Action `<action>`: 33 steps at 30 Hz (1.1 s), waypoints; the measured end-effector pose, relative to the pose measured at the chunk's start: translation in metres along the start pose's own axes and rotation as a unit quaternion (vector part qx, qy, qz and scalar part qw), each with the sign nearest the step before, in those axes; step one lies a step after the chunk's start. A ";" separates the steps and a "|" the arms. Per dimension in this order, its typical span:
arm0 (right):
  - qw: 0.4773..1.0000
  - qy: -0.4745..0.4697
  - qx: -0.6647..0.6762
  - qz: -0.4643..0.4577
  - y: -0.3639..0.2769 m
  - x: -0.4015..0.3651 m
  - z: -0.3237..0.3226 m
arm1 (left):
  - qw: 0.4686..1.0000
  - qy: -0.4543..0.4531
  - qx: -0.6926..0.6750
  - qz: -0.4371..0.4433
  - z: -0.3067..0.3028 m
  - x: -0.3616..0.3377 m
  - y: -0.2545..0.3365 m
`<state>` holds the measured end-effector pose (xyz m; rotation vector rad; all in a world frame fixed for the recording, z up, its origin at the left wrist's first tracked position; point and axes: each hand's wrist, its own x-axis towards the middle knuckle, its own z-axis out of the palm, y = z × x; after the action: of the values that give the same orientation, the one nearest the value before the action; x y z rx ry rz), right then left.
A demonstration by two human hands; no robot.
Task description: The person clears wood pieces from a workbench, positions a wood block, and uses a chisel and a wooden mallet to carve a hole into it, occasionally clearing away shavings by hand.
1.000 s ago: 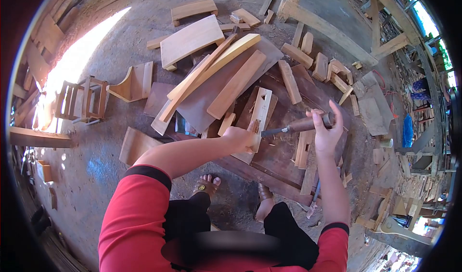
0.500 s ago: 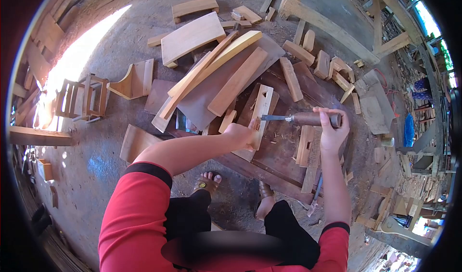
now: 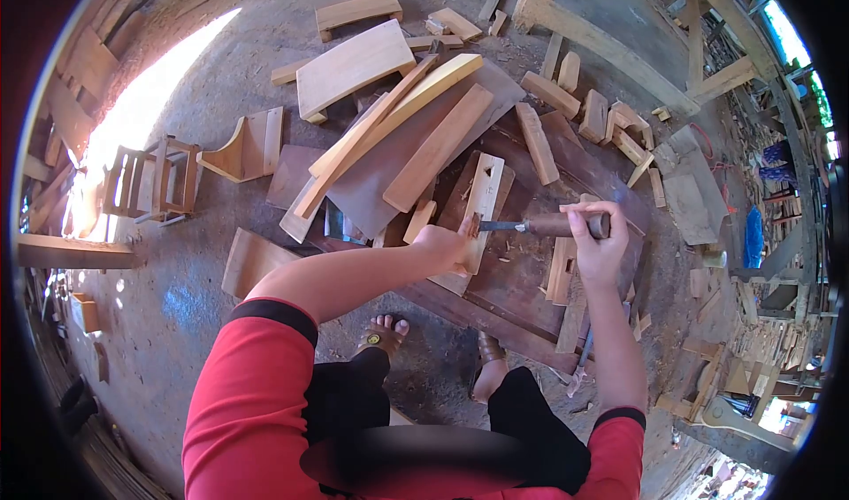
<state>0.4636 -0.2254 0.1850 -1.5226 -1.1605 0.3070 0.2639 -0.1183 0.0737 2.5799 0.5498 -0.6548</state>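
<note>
A chisel (image 3: 531,226) is gripped by the right hand (image 3: 594,239), blade aimed toward 9 o'clock at a small block (image 3: 471,227), which is pinched steady against the slotted board (image 3: 486,186) by the left hand (image 3: 442,249).

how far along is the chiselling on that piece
Done: the piece already has a slot cut near its far end, and chips lie on the dark board. In hand: the left hand grips its near end while the right hand holds the chisel, blade tip at that end. Left: the near cut itself; how deep it goes cannot be seen behind the hand.
</note>
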 end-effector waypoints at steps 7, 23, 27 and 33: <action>0.997 -0.065 -0.007 -0.026 -0.028 0.000 0.016 | 1.000 0.017 0.010 0.018 0.003 0.001 -0.001; 0.985 0.106 0.047 0.128 0.027 0.000 0.002 | 1.000 -0.005 0.003 0.003 -0.003 0.001 0.002; 0.957 0.130 0.102 0.237 0.015 -0.005 -0.007 | 1.000 -0.013 -0.003 -0.008 -0.005 -0.001 0.004; 0.965 0.088 0.117 0.219 0.016 -0.017 -0.022 | 1.000 0.000 -0.005 -0.003 -0.001 0.002 0.002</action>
<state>0.4788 -0.2499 0.1717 -1.5493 -0.6155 0.5715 0.2669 -0.1190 0.0735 2.5706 0.5597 -0.6528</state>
